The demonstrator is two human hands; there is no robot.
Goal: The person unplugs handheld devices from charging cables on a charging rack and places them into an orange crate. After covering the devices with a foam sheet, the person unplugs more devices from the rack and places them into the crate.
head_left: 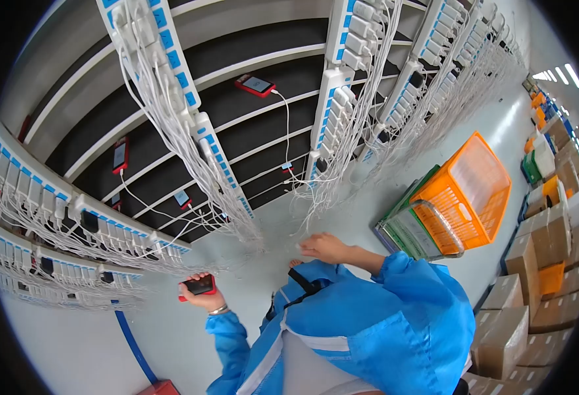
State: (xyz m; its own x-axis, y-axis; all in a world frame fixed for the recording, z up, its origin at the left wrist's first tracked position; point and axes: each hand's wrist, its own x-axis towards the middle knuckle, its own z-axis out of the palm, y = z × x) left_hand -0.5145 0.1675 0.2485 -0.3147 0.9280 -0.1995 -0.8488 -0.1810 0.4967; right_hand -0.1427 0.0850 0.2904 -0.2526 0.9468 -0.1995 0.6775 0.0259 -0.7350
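Observation:
My left hand (201, 296) is wrapped around a phone-like handheld device (200, 285) with a red casing and a dark screen. My right hand (323, 248) is in front of my body, below the hanging white charging cables (312, 204); its fingers look stretched out and I see nothing in them. On the black shelves, a red handheld device (255, 85) with a lit screen is plugged into a white cable. Further left, another red device (121, 155) and a smaller-looking one (183, 199) are also cabled.
White power strips (332, 112) full of chargers line the rack, with tangled cables hanging to the floor. At right, an orange plastic basket (457, 214) rests by a metal-handled trolley (421, 230). Cardboard boxes (546, 237) are stacked along the far right. A red object (159, 388) lies at bottom left.

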